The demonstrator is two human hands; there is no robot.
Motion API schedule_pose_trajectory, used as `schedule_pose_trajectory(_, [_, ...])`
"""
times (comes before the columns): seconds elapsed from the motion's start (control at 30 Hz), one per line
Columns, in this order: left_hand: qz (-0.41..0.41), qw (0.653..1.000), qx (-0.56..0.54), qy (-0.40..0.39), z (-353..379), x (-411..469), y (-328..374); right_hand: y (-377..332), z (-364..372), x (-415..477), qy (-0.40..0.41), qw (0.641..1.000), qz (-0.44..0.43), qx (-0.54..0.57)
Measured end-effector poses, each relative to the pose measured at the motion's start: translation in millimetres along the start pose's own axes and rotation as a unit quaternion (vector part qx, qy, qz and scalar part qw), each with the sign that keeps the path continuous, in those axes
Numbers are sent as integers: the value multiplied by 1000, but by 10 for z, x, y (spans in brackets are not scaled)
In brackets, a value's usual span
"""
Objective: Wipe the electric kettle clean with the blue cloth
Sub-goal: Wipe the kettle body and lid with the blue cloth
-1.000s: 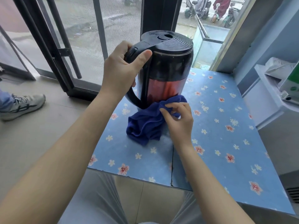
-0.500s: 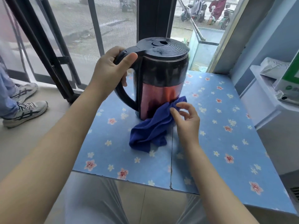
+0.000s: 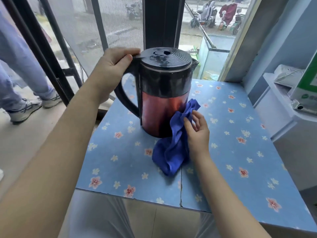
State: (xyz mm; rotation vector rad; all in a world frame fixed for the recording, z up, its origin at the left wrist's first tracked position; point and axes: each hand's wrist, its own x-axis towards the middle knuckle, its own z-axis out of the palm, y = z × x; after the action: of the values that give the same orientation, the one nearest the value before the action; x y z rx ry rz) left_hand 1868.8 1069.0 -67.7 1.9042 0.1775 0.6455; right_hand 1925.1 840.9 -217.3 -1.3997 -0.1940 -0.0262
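One flowered blue table, kettle upright, glass doors behind

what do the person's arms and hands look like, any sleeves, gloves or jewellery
Both forearms are bare along all of their visible length: no sleeve edge shows in the frame. The left hand and the right hand wear no gloves. No watch, bracelet or ring can be seen on either wrist or on the visible fingers. The nails look short and unpainted, though they are small in this view.
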Motion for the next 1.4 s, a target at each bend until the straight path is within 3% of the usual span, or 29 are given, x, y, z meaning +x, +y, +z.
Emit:
schedule_pose_trajectory(0.17, [24, 965, 248, 83, 380, -141, 147, -312, 76, 89, -14, 999, -48, 22])
schedule_pose_trajectory(0.33, [45, 948, 296, 107, 643, -239, 125, -483, 110, 110, -31, 993, -104, 41])
schedule_pose_trajectory(0.4, [43, 951, 281, 124, 663, -210, 116, -421, 119, 86, -28, 993, -117, 9])
schedule_pose_trajectory(0.5, [51, 960, 247, 126, 656, -159, 112, -240, 125, 21, -19, 997, -72, 10])
schedule_pose_trajectory(0.73, [60, 984, 150, 80, 512, -80, 111, -162, 97, 42, -6, 999, -10, 51])
schedule_pose_trajectory(0.87, [-23, 966, 231, 113, 744, -133, 292, -377, 97, 83, -30, 996, -57, 57])
schedule_pose_trajectory(1.03, [16, 981, 136, 135, 869, -160, 225, -364, 91, 53, -55, 994, -88, 16])
schedule_pose_trajectory(1.2, [-42, 978, 70, 190, 908, -230, 189, -176, 142, 50, -70, 997, -15, 24])
schedule_pose_trajectory(1.4, [-12, 994, -79, 78, 629, -164, 73, -261, 116, -2, -98, 995, -30, 22])
